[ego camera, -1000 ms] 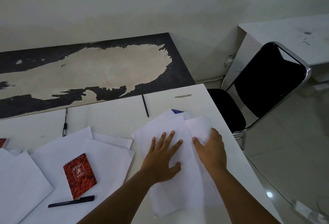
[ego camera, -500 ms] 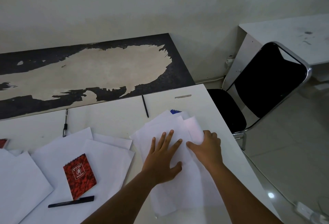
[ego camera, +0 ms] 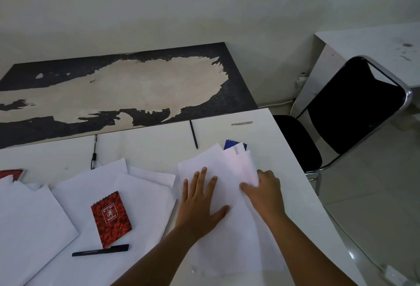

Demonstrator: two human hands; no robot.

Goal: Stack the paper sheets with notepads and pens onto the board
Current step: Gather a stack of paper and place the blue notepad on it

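Observation:
A pile of white paper sheets (ego camera: 227,240) lies at the right of the white table. My left hand (ego camera: 200,201) presses flat on it, fingers spread. My right hand (ego camera: 263,192) pinches the pile's right edge, lifting the top sheets there. A blue notepad (ego camera: 230,144) peeks out from under the pile's far corner. More sheets (ego camera: 141,197) lie to the left, with a red notepad (ego camera: 111,217) and a black pen (ego camera: 100,250) on them. Two more pens (ego camera: 193,134) (ego camera: 94,152) lie near the worn dark board (ego camera: 113,88) behind the table.
Another red notepad (ego camera: 12,173) shows at the left edge, partly under paper. A black chair (ego camera: 341,115) stands right of the table edge (ego camera: 293,156), with a second white table (ego camera: 375,44) behind it. A cable and power strip (ego camera: 393,274) lie on the floor.
My right hand has slid left from flat on the pile's right side and curled round its edge, raising the top sheets. My left hand stays pressed in place.

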